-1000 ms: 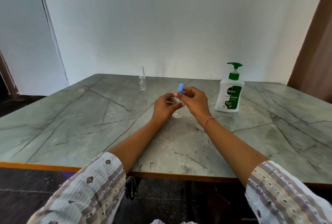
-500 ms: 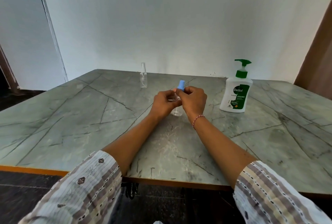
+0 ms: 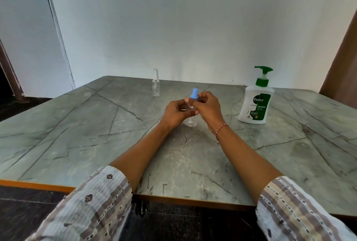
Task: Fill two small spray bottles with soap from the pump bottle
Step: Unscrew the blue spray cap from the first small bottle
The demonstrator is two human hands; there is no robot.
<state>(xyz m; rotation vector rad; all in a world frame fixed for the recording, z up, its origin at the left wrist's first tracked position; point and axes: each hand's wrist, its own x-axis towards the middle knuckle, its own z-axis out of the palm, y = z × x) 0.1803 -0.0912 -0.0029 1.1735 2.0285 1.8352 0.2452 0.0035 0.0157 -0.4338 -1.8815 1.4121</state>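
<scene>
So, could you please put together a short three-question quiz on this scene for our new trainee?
1. True or false: the pump bottle lies on its side.
2. Which hand grips the blue spray head? A) left hand B) right hand C) neither
3. Fill in: the second spray bottle, with its clear cap on, stands untouched at the ____ side of the table.

Key
1. False; it stands upright.
2. B; the left hand holds the clear bottle body below.
3. far
</scene>
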